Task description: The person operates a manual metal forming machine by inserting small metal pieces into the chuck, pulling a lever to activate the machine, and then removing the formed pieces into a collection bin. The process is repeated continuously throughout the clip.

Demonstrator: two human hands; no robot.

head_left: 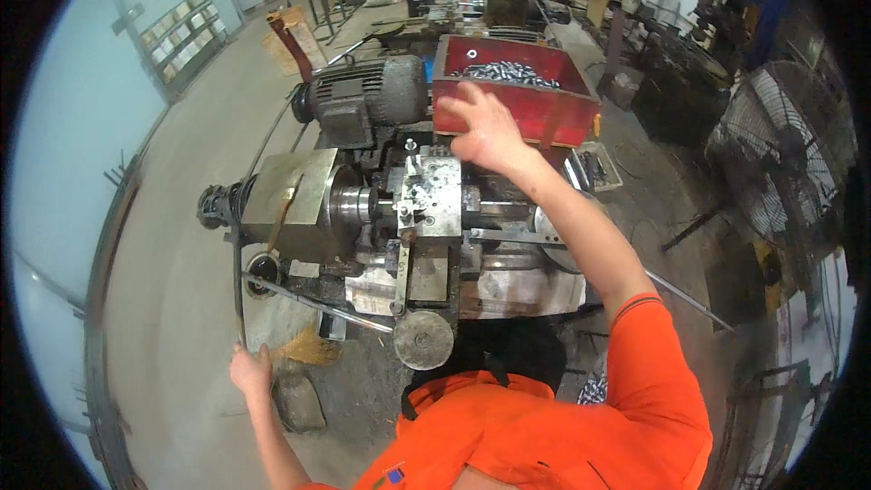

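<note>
A worker in an orange shirt point(653, 372) stands at the front edge of a greasy machine point(313, 172), arms spread wide across a busy workshop. The left hand point(249, 367) is clamped on the lower end of a dark bar point(239, 308), which runs down past the machine's left end and out beyond its front edge, above the floor point(172, 290). The right hand point(485, 127) appears bare of any load, thumb and fingers apart, above the rear edge of the metal block point(435, 200) at the machine's middle. Its fingertips show against the near left corner of a red box point(572, 118); whether they touch the wall cannot be told. Small metal parts point(508, 74) lie heaped inside the box, toward its near edge, with one pale ring point(472, 53) by its far left corner. A motor point(390, 91) sits just left of the box, along the machine's rear edge.

Good practice here, by the look of it, calls for a firm, steady grip at the bar's very end, where leverage is best, and a light pinch on one part at a time. The right forearm is best held high, clear of the block and the round spindle point(365, 204) beside it.
</note>
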